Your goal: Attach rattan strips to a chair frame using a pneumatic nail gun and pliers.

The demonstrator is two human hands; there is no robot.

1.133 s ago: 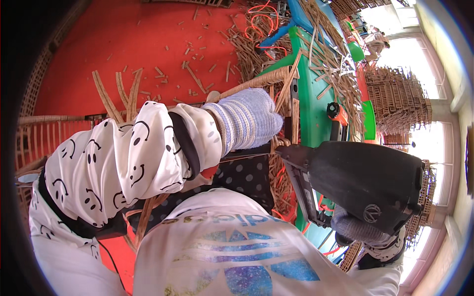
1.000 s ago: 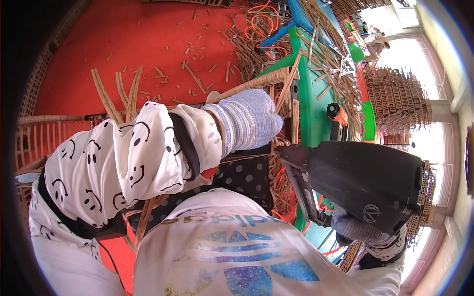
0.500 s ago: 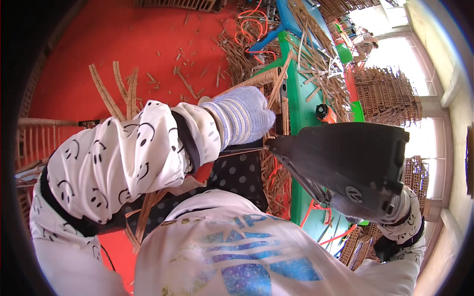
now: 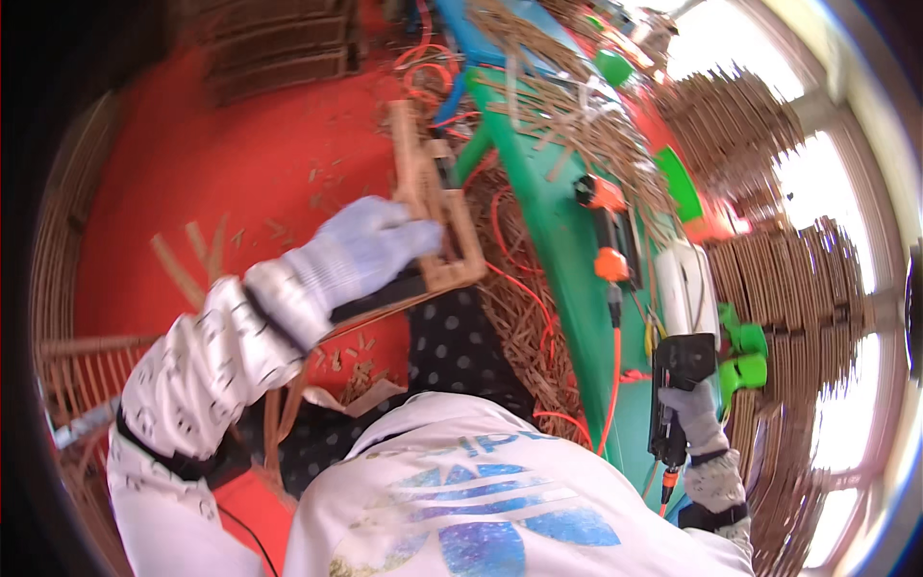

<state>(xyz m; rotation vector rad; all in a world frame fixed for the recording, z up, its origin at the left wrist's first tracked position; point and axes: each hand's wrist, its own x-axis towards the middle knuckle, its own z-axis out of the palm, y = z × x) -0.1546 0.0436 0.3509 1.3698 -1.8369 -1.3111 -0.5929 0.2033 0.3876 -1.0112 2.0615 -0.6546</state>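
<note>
My left hand (image 4: 361, 250), in a pale blue knitted glove, closes on the edge of a light-brown wooden frame (image 4: 468, 267). The frame is tilted above my lap, with dark bars along it; motion blurs it. At the right, over the green table (image 4: 538, 207), my gloved right hand (image 4: 694, 415) is wrapped round the grip of a black nail gun (image 4: 690, 358). An orange fitting shows at the gun's lower end. My fingers on the far side of both things are hidden.
An orange-and-black power tool (image 4: 608, 236) lies on the table, joined to an orange hose (image 4: 613, 375). Thin wooden strips (image 4: 548, 106) pile up at the table's far end. Bright green clamps (image 4: 745, 356) sit at its right edge. Stacked slatted crates (image 4: 793, 298) stand beyond; scraps litter the red floor.
The nail gun has moved from beside the frame down and right over the table. My left hand has shifted left and lower, with the frame now turned and more visible.
</note>
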